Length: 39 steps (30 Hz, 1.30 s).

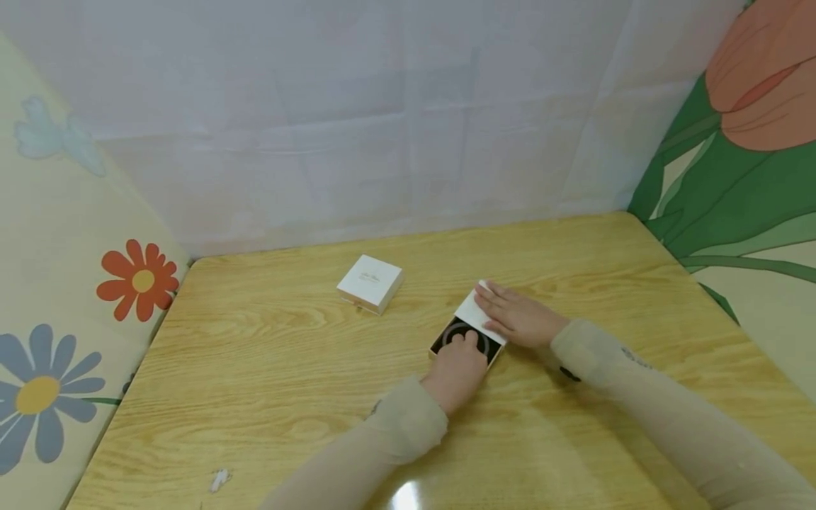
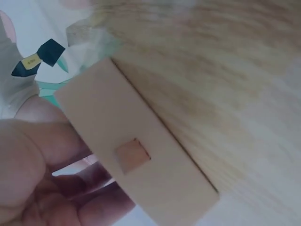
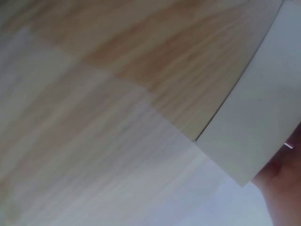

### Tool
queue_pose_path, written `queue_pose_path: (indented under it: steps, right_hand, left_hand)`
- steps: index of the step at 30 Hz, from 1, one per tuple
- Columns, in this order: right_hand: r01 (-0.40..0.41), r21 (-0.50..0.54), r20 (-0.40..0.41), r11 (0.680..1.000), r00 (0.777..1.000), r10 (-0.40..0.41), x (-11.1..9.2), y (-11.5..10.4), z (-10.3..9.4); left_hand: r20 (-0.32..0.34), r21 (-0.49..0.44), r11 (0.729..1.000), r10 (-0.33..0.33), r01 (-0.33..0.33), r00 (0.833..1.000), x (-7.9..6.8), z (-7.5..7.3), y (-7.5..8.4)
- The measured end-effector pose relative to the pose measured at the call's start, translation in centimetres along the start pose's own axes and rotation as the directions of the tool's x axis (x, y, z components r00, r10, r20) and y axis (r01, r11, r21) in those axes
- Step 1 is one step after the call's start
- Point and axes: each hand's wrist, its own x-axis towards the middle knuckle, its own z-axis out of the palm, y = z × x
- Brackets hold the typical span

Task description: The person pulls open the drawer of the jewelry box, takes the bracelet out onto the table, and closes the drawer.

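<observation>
A white sleeve-type box (image 1: 468,312) stands partly pulled out on the table, its black-lined drawer (image 1: 438,344) facing me. In the drawer lies a grey ring-shaped item, perhaps a bracelet (image 1: 483,344). My left hand (image 1: 455,372) reaches over the drawer's front with bent fingers inside the ring; whether they pinch it cannot be made out. The left wrist view shows the pale drawer front (image 2: 101,110) with a small pull tab (image 2: 133,156). Across the box's white cover, my right hand (image 1: 519,316) lies with its fingers extended. The right wrist view catches the box's side (image 3: 256,108).
A second white box (image 1: 371,278), closed with gold lettering, sits farther back to the left. Near the front left lies a small whitish scrap (image 1: 219,480). A pale cloth wall (image 1: 357,142) rises behind the wooden table (image 1: 268,368).
</observation>
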Motion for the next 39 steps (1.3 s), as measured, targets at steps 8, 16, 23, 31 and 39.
queue_pose_path:
  steps: [8, 16, 23, 31, 39]
  right_hand:
    - [0.014, -0.017, -0.02, 1.0, 1.0, -0.014, -0.1, 0.0, 0.1]
    - [0.009, -0.021, -0.007, 1.0, 1.0, -0.009, 0.1, -0.1, 0.0]
    - [0.009, -0.02, -0.006, 1.0, 1.0, -0.009, 0.0, 0.0, -0.1]
    - [0.012, 0.007, -0.011, 1.0, 1.0, -0.011, 0.1, 0.0, -0.2]
    - [0.021, -0.001, -0.031, 1.0, 0.999, -0.021, -0.1, -0.1, -0.1]
  left_hand:
    - [0.003, -0.105, 0.994, -0.005, 0.005, 1.0, -0.5, 0.3, -0.8]
    - [-0.112, -0.102, 0.994, 0.033, -0.044, 0.993, -1.0, 0.6, -1.8]
    - [-0.188, -0.174, 0.984, 0.018, -0.051, 0.982, -1.5, 0.8, -2.2]
    - [-0.249, -0.291, 0.954, 0.001, -0.076, 0.969, -2.4, 0.3, -2.7]
    - [-0.272, -0.574, 0.818, -0.163, -0.024, 0.948, -2.7, 0.8, -3.5]
